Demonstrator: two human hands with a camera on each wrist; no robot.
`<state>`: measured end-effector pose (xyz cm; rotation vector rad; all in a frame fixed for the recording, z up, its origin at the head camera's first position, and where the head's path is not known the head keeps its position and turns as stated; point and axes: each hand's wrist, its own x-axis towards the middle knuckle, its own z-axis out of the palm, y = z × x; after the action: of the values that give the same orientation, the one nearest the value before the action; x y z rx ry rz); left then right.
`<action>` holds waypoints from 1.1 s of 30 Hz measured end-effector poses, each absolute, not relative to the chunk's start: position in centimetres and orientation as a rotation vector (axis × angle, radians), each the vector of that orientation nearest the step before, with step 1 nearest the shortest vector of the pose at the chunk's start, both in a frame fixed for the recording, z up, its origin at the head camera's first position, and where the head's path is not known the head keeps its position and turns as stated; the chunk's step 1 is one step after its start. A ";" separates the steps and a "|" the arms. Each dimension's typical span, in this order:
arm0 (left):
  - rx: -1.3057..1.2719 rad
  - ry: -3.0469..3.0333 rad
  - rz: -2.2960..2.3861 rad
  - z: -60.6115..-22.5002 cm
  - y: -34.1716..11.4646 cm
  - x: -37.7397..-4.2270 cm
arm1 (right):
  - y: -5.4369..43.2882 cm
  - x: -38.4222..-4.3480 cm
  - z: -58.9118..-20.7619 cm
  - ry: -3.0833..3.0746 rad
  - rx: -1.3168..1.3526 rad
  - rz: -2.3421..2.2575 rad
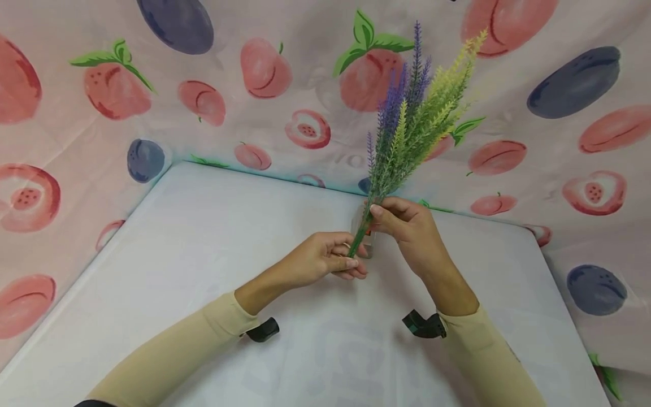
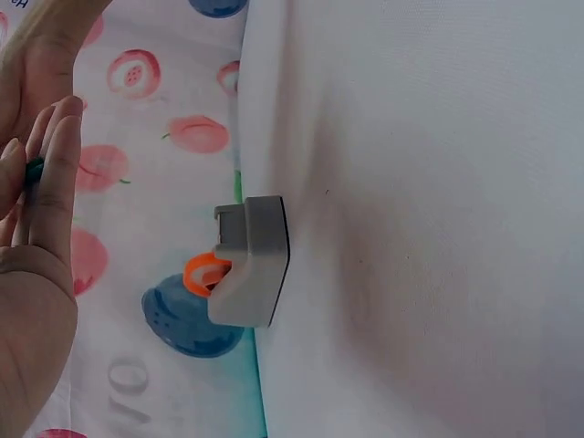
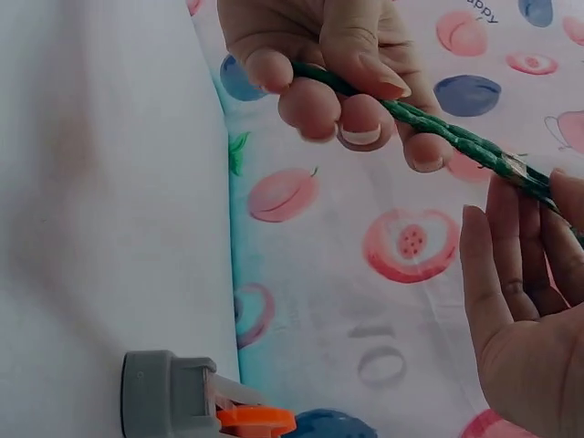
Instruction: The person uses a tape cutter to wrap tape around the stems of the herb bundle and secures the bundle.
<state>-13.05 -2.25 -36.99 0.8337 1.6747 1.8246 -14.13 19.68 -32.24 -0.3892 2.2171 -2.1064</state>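
Note:
A bunch of artificial flower stems, with purple lavender-like spikes and yellow-green sprigs, is held up off the table, its tops leaning away to the right. My left hand holds the lower end of the green stems between thumb and fingers. Higher up, my right hand pinches the same bundle with thumb and fingers. In the right wrist view, the green stems run twisted together from one hand to the other, with a shiny pale patch near the right hand. What looks like a grey tape dispenser with an orange roll stands behind the hands.
The white table lies under both arms, its back edge meeting a fruit-print cloth. Black wrist cameras hang below the beige sleeves.

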 end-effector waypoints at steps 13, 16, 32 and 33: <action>0.731 1.739 1.823 -36.7 -2.9 -13.0 | 19.3 -14.4 -31.7 2.244 -0.373 -2.081; 0.706 1.733 1.834 -36.8 -3.1 -13.0 | 19.0 -14.4 -31.7 2.239 -0.390 -2.070; 0.675 1.726 1.843 -37.0 -4.2 -12.2 | 18.1 -14.9 -32.9 2.236 -0.357 -2.053; 0.684 1.725 1.847 -37.1 -4.4 -12.2 | 18.0 -14.9 -33.1 2.231 -0.369 -2.049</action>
<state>-12.18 -4.40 -37.15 0.6836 1.7252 1.8467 -14.88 18.04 -33.06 -0.3689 2.2307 -2.0490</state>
